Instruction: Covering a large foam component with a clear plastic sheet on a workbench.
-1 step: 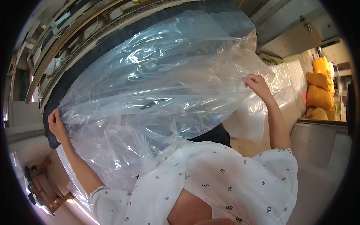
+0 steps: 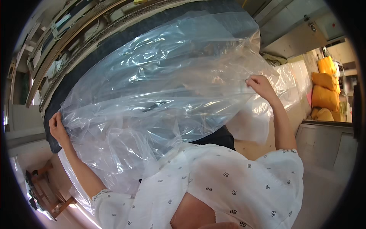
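Note:
A large sheet of clear plastic film (image 2: 160, 72) lies spread over a dark work surface (image 2: 68, 91), wrinkled and shiny. At its left edge my left hand (image 2: 58, 126) pinches the film between thumb and fingers. On the other side my right hand (image 2: 261, 87) is closed on the film, with a taut fold running across between both hands. The film's near part hangs in loose creases down against my white shirt. More film drapes below my right hand, over the tan floor.
Long wooden and metal rails (image 2: 66, 38) run along the far left of the surface. Yellow-orange bundles (image 2: 325, 97) are stacked at the right, past more clear film (image 2: 291, 82). A brown wooden stool (image 2: 47, 187) stands at the lower left.
Almost nothing differs. My right hand has shifted very slightly left with the film; my left hand keeps its grip at the left edge.

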`<state>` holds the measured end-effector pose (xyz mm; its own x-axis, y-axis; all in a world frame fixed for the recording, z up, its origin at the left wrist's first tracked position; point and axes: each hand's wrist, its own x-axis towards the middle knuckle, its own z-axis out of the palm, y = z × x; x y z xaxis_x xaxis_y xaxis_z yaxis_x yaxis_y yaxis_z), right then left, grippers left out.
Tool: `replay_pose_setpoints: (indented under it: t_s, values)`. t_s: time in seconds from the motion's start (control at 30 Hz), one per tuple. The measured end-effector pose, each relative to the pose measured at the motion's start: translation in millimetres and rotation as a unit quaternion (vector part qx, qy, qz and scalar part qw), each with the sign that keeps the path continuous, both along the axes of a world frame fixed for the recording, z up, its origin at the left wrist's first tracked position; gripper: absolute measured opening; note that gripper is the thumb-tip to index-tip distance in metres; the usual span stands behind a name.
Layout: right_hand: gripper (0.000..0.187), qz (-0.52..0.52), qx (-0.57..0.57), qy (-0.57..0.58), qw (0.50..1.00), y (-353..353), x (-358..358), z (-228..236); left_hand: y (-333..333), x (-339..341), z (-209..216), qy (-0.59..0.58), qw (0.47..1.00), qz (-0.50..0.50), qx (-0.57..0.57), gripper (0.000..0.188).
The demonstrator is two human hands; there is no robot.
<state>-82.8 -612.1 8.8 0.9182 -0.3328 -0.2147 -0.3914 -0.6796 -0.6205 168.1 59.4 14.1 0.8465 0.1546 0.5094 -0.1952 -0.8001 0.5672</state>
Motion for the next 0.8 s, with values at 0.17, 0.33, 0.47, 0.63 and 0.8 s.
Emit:
replay_pose_setpoints:
  t_s: [0.17,0.33,0.47,0.63,0.8]
  values:
    - [0.011,0.065,-0.366,-0.174,0.912,23,92,35,-17,4,0,0.0,1.0,0.01,-0.002,0.02]
    - [0.039,0.185,-0.254,-0.402,0.86,45,189,9,24,9,4,0.022,0.987,-0.112,0.115,0.019]
    - [0.048,0.159,-0.35,-0.302,0.872,77,161,-8,89,-21,29,0.006,0.956,-0.111,0.27,0.02]
    - [0.044,0.133,-0.356,-0.337,0.862,83,154,2,109,-62,67,0.082,0.996,-0.017,0.011,0.021]
    - [0.031,0.14,-0.327,-0.333,0.873,71,172,8,118,-92,74,0.083,0.994,0.061,-0.02,0.021]
